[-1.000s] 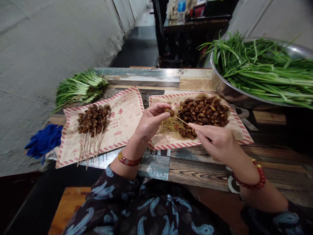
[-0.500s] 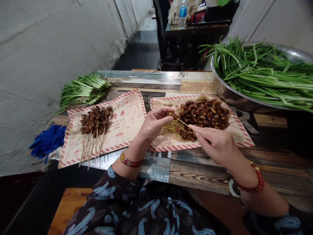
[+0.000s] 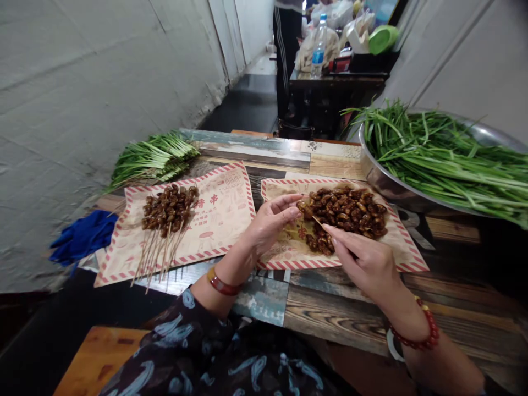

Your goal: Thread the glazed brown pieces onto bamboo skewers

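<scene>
In the head view, my left hand (image 3: 274,223) pinches a glossy brown silkworm pupa (image 3: 305,209) between thumb and fingertips. My right hand (image 3: 367,256) is closed on a thin wooden skewer (image 3: 317,221), whose tip points up and left toward that pupa. Whether the tip has entered it I cannot tell. Just beyond both hands, a heap of loose brown pupae (image 3: 350,209) lies on a printed paper sheet (image 3: 406,250) with a red striped edge. Finished-looking pupa skewers (image 3: 169,209) rest side by side on a second paper sheet (image 3: 229,220) to the left.
A large metal bowl (image 3: 381,179) of long green chives stands at the right. Bundled green stalks (image 3: 159,157) and a blue glove (image 3: 84,234) lie at the left. Past the table, a person's dark trousers (image 3: 284,60) and a water bottle (image 3: 318,49) show.
My view has tilted up slightly, so the table sits lower in it. Both hands have shifted closer to the heap, and less of the skewer shows between them.
</scene>
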The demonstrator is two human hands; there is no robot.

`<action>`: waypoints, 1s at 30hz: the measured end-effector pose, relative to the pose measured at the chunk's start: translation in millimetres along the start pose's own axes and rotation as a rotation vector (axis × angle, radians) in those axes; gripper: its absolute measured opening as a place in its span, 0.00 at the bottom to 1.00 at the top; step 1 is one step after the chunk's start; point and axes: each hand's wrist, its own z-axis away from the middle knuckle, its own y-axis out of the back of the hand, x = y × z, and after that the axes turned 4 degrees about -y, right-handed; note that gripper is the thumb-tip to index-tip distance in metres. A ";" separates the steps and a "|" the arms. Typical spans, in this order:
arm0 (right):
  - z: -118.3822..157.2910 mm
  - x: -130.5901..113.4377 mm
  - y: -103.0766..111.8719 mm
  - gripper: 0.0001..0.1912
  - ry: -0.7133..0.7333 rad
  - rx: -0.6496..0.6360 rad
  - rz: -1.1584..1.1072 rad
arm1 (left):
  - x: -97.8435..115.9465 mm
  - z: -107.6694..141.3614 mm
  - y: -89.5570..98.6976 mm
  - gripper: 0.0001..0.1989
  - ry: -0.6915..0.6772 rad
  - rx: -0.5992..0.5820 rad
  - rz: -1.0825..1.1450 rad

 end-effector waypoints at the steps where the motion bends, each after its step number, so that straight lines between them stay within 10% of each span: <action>1: 0.6 0.8 -0.6 0.20 0.008 0.009 0.015 | -0.2 0.3 0.3 0.20 0.026 0.000 0.017; 30: 3.5 0.9 -14.8 0.22 0.068 0.052 -0.009 | -2.8 6.2 -7.5 0.13 0.054 -0.091 0.195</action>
